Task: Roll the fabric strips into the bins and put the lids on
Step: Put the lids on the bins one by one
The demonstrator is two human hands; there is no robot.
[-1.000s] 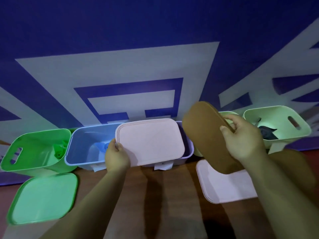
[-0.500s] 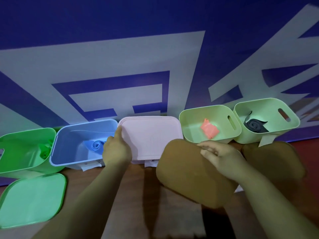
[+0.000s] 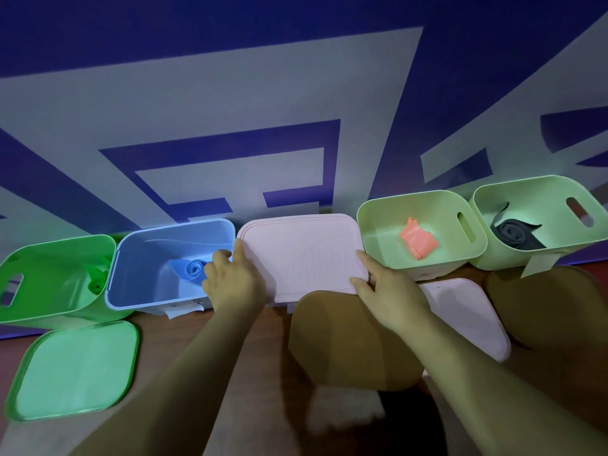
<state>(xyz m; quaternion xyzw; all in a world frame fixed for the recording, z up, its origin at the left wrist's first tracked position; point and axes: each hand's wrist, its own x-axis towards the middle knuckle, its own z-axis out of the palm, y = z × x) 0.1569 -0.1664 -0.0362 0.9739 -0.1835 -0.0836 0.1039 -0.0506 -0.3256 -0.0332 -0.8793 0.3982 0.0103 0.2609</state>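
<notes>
So the pink lid (image 3: 302, 255) was sitting flat in the middle of the row, covering its bin completely, so I couldn't see what was inside. The left hand (image 3: 233, 281) looked like it was pinching the lid's left edge, with one digit lying along the edge and the others curled at the side. The right hand (image 3: 388, 291) had fairly straight fingers laid on the front right corner, which read to me as pressing it down. I'd guess that one was nearly closed, maybe just needing a final push. The other four were open but already loaded. The blue bin (image 3: 131, 258) had a blue roll (image 3: 194, 269), and the green bin (image 3: 49, 258) had a green strip (image 3: 97, 284). The pale bin (image 3: 411, 199) had an orange strip (image 3: 418, 241) that looked more folded than rolled. The end bin (image 3: 526, 182) had a dark strip (image 3: 516, 235) with its tail sticking loose. The lids were waiting on the table (image 3: 164, 350): a green lid (image 3: 75, 370) in front of the green bin, a brown lid (image 3: 348, 343) under the right arm, a second pink one (image 3: 470, 317) beside it, and another brown one (image 3: 552, 307) at far right. So by my count the rolling was basically done, with one lid about on and four left.
</notes>
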